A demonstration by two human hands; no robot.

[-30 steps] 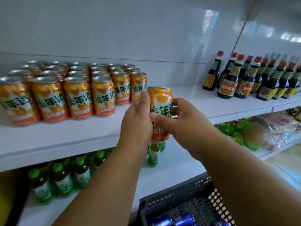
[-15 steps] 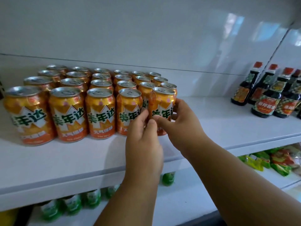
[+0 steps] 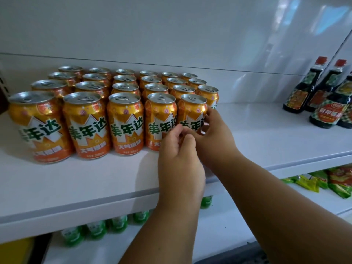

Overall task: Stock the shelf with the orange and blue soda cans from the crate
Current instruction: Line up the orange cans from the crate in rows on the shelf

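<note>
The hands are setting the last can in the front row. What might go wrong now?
1. The right hand grips the new can, which stands tight against its neighbour; a careless release may knock either over.
2. The left hand covers the new can's base, so whether it sits flat cannot be told.
3. The front row stands fairly near the shelf edge; a toppled can may roll off.

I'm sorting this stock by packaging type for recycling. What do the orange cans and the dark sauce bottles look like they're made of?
Orange cans: thin metal, probably aluminium, judging by the bare silvery pull-tab lids and glossy printed walls. Dark sauce bottles: glossy and see-through dark with paper-like labels and red caps; glass or clear plastic, the picture can't settle which.
</note>
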